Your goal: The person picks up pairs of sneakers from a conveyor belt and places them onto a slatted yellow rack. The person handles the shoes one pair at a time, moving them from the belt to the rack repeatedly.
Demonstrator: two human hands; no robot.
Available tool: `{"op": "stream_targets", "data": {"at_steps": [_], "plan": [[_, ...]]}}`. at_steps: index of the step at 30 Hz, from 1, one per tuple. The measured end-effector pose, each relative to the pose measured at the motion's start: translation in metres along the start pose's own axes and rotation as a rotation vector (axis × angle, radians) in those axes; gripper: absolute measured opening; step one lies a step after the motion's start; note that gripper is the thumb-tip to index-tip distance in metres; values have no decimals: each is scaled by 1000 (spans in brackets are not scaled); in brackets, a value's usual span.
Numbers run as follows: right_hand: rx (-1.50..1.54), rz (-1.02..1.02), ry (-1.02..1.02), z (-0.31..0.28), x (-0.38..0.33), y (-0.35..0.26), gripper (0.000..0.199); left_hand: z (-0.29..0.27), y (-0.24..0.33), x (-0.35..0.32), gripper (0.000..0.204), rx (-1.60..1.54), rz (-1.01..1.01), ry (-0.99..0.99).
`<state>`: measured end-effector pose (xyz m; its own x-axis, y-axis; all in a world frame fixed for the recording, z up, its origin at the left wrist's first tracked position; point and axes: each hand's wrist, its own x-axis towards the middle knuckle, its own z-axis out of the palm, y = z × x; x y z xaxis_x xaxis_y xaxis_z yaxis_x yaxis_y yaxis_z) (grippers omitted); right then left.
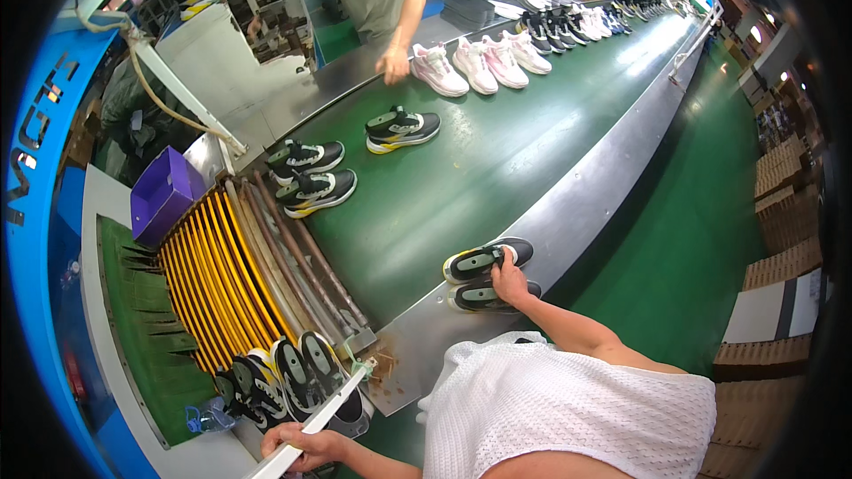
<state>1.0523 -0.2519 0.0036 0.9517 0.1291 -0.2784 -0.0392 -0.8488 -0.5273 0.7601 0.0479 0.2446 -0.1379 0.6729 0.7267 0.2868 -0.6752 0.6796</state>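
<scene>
At the belt's metal edge, my right hand (509,284) is closed on the upper of a black sneaker (475,263) with a pale green insole and yellow sole. Right beside it lies a second black sneaker (475,295), partly covered by that hand. Lower left, the fingers of my left hand (306,449) are curled at a white bar (339,404) and look wrapped around it. Close to the left hand, several black sneakers (306,368) stand at the end of the yellow rollers (213,253).
Three more black sneakers (402,130) stand on the green conveyor belt (426,195). Pink-and-white sneakers (488,64) and darker ones line its far side. Across the belt, a co-worker's hand (393,64) hangs near them. A purple box (167,193) sits beside the rollers; stacked cartons (781,168) line the right.
</scene>
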Motion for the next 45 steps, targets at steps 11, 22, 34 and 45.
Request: {"op": "stream_targets", "data": {"at_steps": [11, 22, 34, 45], "plan": [[36, 45, -27, -1, -2, -8, 64, 3, 3, 1, 23, -21, -6, 2], [66, 34, -26, 5, 8, 0, 58, 2, -3, -1, 25, 6, -38, 30], [66, 53, -55, -4, 3, -11, 59, 4, 0, -2, 27, 26, -85, 31], [73, 44, -51, -4, 3, -11, 58, 2, -3, -5, 27, 22, -103, 20]]}}
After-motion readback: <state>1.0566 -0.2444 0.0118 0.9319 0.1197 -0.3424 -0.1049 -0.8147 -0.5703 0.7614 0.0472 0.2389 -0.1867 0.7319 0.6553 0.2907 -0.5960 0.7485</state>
